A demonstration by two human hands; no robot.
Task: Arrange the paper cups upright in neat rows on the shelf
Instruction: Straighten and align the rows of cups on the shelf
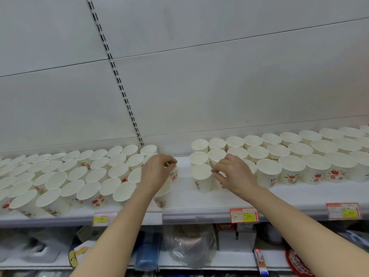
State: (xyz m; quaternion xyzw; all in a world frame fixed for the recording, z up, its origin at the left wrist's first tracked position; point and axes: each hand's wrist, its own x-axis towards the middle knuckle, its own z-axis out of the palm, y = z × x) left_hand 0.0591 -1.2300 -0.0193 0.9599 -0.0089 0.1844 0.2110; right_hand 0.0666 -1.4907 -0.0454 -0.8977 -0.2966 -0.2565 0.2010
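Many white paper cups with red print stand upright on a white shelf (183, 200), in a left group (87, 172) and a right group (279, 154) with a bare gap between them. My left hand (157, 172) curls over the rim of a cup (173, 175) at the right edge of the left group. My right hand (231, 174) pinches the rim of a cup (221, 184) in the front row of the right group, beside the leftmost front cup (201, 177). Both held cups are largely hidden by my hands.
The white back panel has a slotted upright rail (117, 76). Price tags (244, 215) hang on the shelf's front edge. A lower shelf holds bagged and boxed goods (189, 244).
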